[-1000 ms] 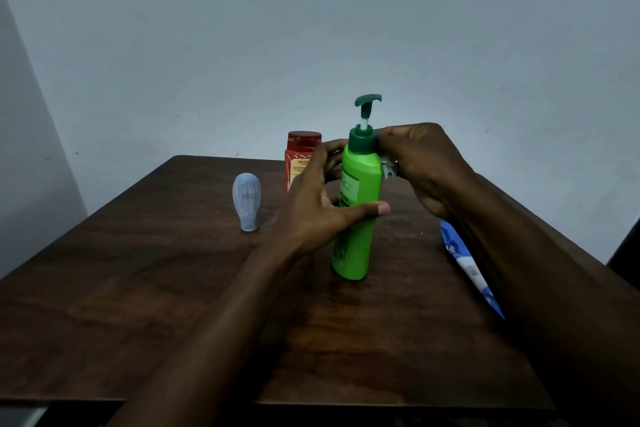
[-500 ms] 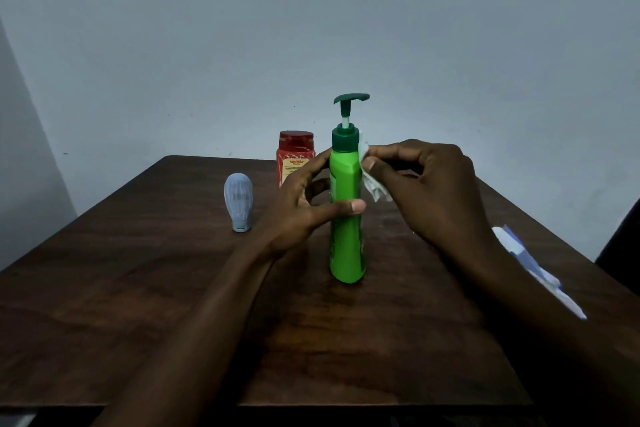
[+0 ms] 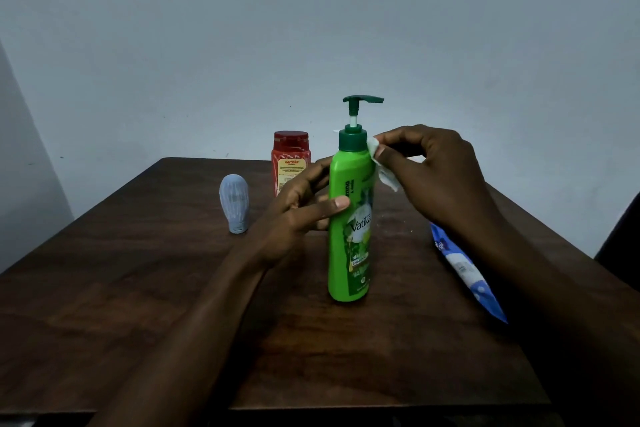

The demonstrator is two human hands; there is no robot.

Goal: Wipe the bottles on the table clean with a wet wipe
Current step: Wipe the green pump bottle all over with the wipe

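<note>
A tall green pump bottle [image 3: 349,246] stands upright in the middle of the dark wooden table [image 3: 173,305]. My left hand [image 3: 298,215] grips its body from the left, thumb across the front. My right hand [image 3: 429,170] pinches a white wet wipe [image 3: 382,170] against the bottle's right shoulder, just under the dark green collar. A red bottle [image 3: 289,159] with a dark red cap stands behind my left hand, partly hidden by it. A small pale blue bottle [image 3: 234,203] stands upside down on its cap to the left.
A blue and white wet-wipe pack [image 3: 467,270] lies on the table at the right, partly under my right forearm. A plain grey wall rises behind the table. A dark shape shows at the far right edge.
The green bottle has turned, so its front label faces me and the pump spout points right. My right hand has shifted with the wipe along the bottle's shoulder.
</note>
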